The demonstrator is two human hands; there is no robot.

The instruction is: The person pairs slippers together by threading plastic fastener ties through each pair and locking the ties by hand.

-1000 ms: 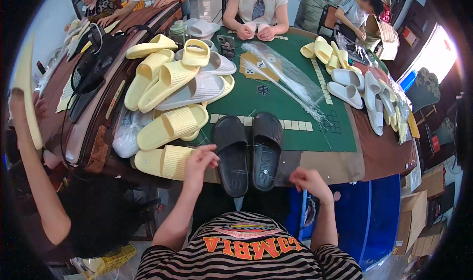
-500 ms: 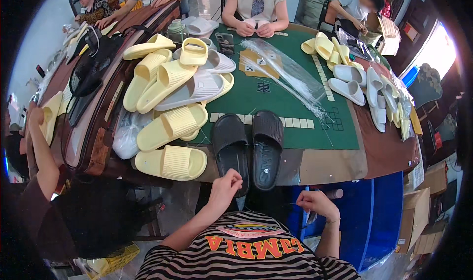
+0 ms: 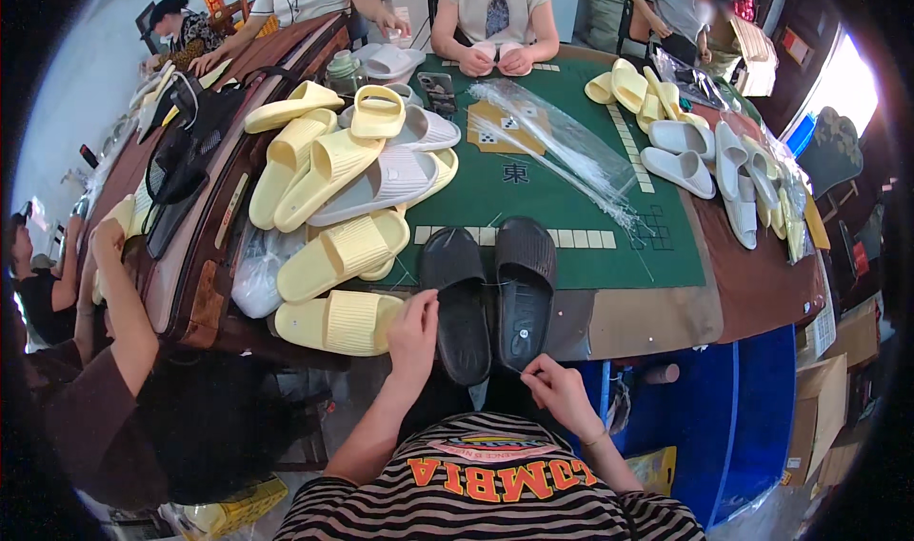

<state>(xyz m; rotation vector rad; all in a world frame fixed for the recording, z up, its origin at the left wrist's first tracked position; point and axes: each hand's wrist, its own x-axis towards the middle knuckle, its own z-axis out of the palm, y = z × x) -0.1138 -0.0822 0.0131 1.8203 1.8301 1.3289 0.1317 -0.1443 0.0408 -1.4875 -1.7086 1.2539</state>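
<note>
beside the left hand lies a black slide sandal, its matching slide just beyond the right hand, heels nearest, seemingly for easy reach. both hands are pinched narrow; whether on anything, i cannot tell.

Ribbed, plastic-looking black slippers

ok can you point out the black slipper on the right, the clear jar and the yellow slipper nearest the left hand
right black slipper (image 3: 525, 301): head view, insole
clear jar (image 3: 345, 76): head view, body
yellow slipper (image 3: 347, 323): head view, ribbed strap
</note>
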